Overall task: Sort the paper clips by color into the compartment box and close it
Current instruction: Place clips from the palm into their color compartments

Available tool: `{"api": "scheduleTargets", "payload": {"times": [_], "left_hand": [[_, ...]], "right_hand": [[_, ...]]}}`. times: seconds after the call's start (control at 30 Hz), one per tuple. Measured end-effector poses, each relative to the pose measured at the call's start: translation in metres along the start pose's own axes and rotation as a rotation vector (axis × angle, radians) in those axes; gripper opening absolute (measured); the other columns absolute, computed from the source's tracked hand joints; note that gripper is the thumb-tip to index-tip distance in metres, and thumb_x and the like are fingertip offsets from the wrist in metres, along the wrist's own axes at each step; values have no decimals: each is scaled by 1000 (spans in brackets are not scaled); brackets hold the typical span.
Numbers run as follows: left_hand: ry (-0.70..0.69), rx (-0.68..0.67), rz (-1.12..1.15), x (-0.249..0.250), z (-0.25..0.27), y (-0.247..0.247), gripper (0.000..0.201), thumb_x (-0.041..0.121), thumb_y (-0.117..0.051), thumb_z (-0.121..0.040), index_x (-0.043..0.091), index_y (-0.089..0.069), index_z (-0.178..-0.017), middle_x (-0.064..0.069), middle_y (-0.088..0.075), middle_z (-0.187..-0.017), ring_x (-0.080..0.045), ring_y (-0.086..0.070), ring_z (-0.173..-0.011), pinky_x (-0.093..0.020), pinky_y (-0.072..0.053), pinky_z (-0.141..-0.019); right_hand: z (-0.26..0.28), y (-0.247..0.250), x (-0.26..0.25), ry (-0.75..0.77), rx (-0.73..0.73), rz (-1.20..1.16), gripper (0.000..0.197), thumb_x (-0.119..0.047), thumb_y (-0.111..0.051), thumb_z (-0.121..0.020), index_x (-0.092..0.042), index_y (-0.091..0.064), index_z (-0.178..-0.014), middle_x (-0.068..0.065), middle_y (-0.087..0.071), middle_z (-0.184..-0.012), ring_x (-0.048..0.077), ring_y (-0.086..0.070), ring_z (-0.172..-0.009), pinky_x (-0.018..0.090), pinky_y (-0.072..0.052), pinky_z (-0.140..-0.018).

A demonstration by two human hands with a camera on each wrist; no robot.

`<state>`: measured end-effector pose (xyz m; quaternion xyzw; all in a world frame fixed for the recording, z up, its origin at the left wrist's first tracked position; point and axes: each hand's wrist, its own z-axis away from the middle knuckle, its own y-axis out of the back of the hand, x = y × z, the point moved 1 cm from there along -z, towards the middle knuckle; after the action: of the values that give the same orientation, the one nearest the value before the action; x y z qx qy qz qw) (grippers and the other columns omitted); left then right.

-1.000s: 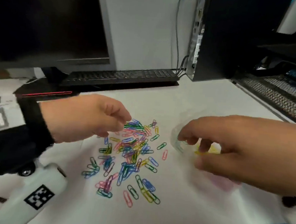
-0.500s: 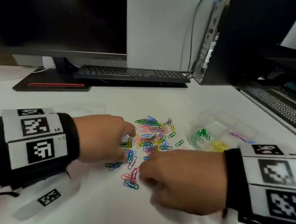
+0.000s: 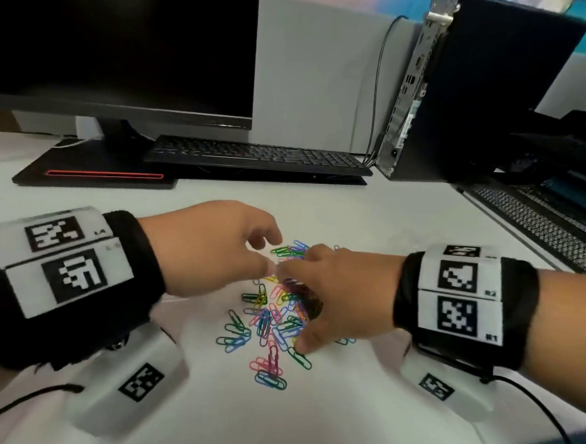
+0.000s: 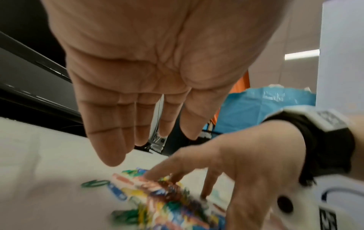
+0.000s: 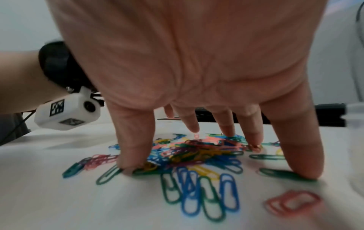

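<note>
Though blurred, glossy looped-wire paper clips (image 3: 272, 320)

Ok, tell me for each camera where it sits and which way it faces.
Head: worn on the head, looks forward and down at the paper clips on the desk; both hands and wristbands show.
Left wrist: under the left hand, looks along its straight fingers, which hang above the pile; the right hand shows.
Right wrist: under the right hand, fingertips spread on the clips; the left forearm shows.
All three share the pile.
</note>
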<state>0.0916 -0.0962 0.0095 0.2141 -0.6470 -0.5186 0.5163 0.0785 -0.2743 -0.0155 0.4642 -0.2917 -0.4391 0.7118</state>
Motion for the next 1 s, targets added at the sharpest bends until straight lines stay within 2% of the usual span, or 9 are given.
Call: {"api": "scheduleTargets", "payload": {"times": [0.1, 0.2, 0.33, 0.43, 0.5, 0.57, 0.67, 0.87, 1.0], "left_hand": [[0, 39, 240, 1, -2, 3, 31, 43, -67, -83, 36, -63, -112, 15, -64, -104, -13, -69, -81, -36, -58, -78], [-27, 56, 488, 2, -3, 1, 38, 46, -69, -70, 33, -67, -105, 7, -69, -96, -30, -68, -87, -49, -58, -78], [-61, 133, 772, 1, -6, -7, 33, 36, -69, -69, 28, -70, -102, -2, -70, -102, -23, -68, -95, -32, -58, -73], [-53, 189, 973, -3, -6, -13, 28, 19, -77, -75, 19, -71, -102, -12, -69, -108, -25, -68, -98, -30, -59, -71], [-25, 209, 1078, -8, -6, -18, 29, 18, -76, -72, 15, -72, -101, -16, -68, -109, -27, -68, -98, -31, -60, -72], [3, 227, 1129, -12, -5, -22, 30, 24, -70, -70, 14, -73, -98, -16, -69, -108, -26, -68, -97, -34, -60, -74], [43, 268, 1161, -17, -8, -26, 32, 25, -67, -69, 14, -73, -98, -15, -70, -107, -25, -68, -98, -35, -60, -74], [102, 310, 1177, -17, -9, -33, 15, 11, -67, -84, 10, -71, -98, -19, -67, -110, -25, -66, -92, -44, -55, -82], [159, 364, 1218, -18, -11, -36, 13, 8, -62, -87, 9, -72, -95, -19, -66, -111, -26, -63, -95, -41, -56, -81]], "right_hand": [[-5, -2, -8, 16, 30, 77, 56, -60, -63, -79, -36, -42, -125, 1, -45, -119, 28, -47, -107, 46, -47, -89], [-11, -2, -12, 19, 82, 50, 42, -45, -62, -85, -33, -47, -123, 3, -45, -118, 29, -44, -106, 48, -47, -89], [-19, -4, -14, 30, 169, -19, 25, -20, -57, -85, -29, -49, -107, 3, -45, -106, 29, -45, -94, 49, -49, -83], [-24, -1, -13, 17, 162, -57, 27, -11, -58, -81, -27, -48, -102, 2, -43, -99, 29, -49, -86, 46, -50, -80], [-27, 3, -11, 31, 149, -85, 27, -10, -61, -80, -27, -48, -96, 2, -44, -97, 28, -53, -84, 42, -51, -78], [-29, 7, -9, 58, 143, -100, 23, -8, -59, -82, -25, -48, -91, 2, -47, -97, 24, -53, -83, 35, -48, -72], [-33, 11, -6, 92, 153, -75, 15, -5, -55, -85, -17, -53, -92, 3, -52, -93, 21, -49, -81, 22, -34, -55], [-41, 14, 1, 90, 144, -155, 18, -1, -60, -82, -17, -58, -91, -4, -54, -83, 18, -50, -76, 21, -30, -52], [-38, 19, 9, 87, 167, -220, 18, 0, -54, -85, -14, -61, -94, -6, -51, -80, 14, -49, -69, 15, -35, -47]]}}
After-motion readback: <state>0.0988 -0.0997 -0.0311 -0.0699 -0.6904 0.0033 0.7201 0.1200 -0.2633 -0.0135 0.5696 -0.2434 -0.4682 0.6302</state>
